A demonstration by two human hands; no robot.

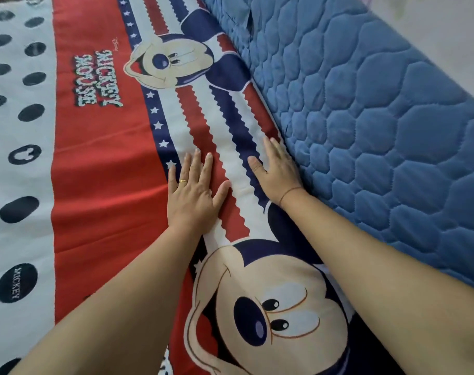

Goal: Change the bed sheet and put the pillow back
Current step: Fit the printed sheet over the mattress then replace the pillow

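Observation:
A cartoon-mouse bed sheet (pixel 100 163), red with white and navy zigzag stripes and a white part with black dots at the left, lies spread flat over the bed. My left hand (pixel 194 190) presses flat on the striped band, fingers spread, a gold ring on one finger. My right hand (pixel 277 175) lies flat on the sheet's right edge, against the blue quilted padding (pixel 387 125). Neither hand holds anything. No pillow is in view.
The blue quilted padding with a hexagon stitch pattern runs diagonally along the right side of the sheet, rising above it. Beyond it at the far right is a pale surface (pixel 446 36).

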